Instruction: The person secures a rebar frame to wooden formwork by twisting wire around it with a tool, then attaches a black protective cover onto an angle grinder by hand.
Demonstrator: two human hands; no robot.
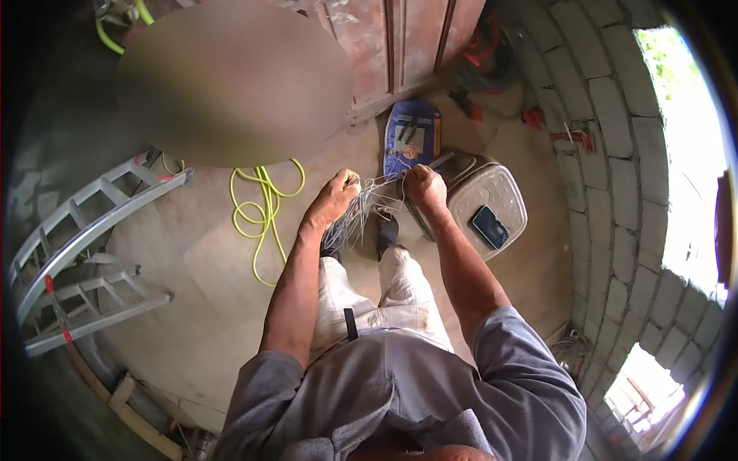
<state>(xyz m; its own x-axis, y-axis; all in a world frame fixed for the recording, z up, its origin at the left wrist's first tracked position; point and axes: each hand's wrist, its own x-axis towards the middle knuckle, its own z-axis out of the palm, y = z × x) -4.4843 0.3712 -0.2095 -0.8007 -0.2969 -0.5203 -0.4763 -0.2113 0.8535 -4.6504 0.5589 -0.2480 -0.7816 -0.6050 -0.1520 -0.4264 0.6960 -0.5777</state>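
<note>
Both of my hands are raised in front of me above the floor, a short distance apart. My left hand is closed round a loose, tangled bundle of thin wire, which hangs down below it. Strands run across from the bundle to my right hand, whose fingers are pinched on the wire ends. Beyond my right hand lies a blue bag with pliers on it. Beside my right forearm stands a grey plastic container with a phone on top.
A yellow-green hose lies coiled on the floor. At the left is an aluminium ladder. A reddish wooden panel stands at the back, and a block wall with openings runs along the right. A blurred area covers the upper left.
</note>
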